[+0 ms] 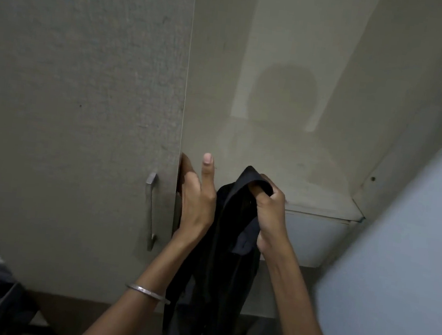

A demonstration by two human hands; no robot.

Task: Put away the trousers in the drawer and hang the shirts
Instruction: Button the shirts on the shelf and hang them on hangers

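Currently the right hand (273,210) clenches the dark cloth garment (219,264), hanging vertically beneath its grip; left hand (198,203) at grey wardrobe door (80,122), closure indeterminate.

I see the right hand (267,209) gripping a dark piece of clothing (226,251) that hangs down. The left hand (196,203) touches the gray door (84,95) edge, thumb up, near the metal handle (150,209).

No legible text — none anywhere
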